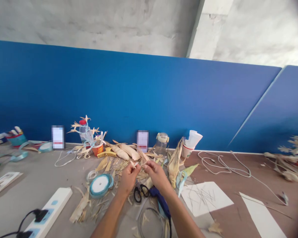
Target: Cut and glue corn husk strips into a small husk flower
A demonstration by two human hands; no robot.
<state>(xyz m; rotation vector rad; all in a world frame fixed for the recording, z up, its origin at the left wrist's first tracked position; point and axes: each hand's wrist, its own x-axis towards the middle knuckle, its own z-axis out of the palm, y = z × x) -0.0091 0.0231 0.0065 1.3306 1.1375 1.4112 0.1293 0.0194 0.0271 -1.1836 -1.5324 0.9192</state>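
Note:
My left hand (128, 178) is closed in a pinch on a small pale strip of dried corn husk (132, 164). Close beside it, my right hand (157, 174) also pinches, its fingertips almost meeting the left ones; whatever lies between them is too small to make out. Dried husk scraps (110, 165) spread around and behind both hands. Below the hands lie black-handled scissors (137, 194) and a blue glue gun (161, 200), the latter partly hidden by my right forearm. A spool of light-blue ribbon (99, 185) rests left of my left hand.
A white power strip (55, 206) sits at front left. Along the blue partition (139, 89) stand a phone (142, 140), a clear jar (161, 144) and a paper cup (187, 151). White paper (213, 206) with thin wires lies at right, near a white cable (240, 172).

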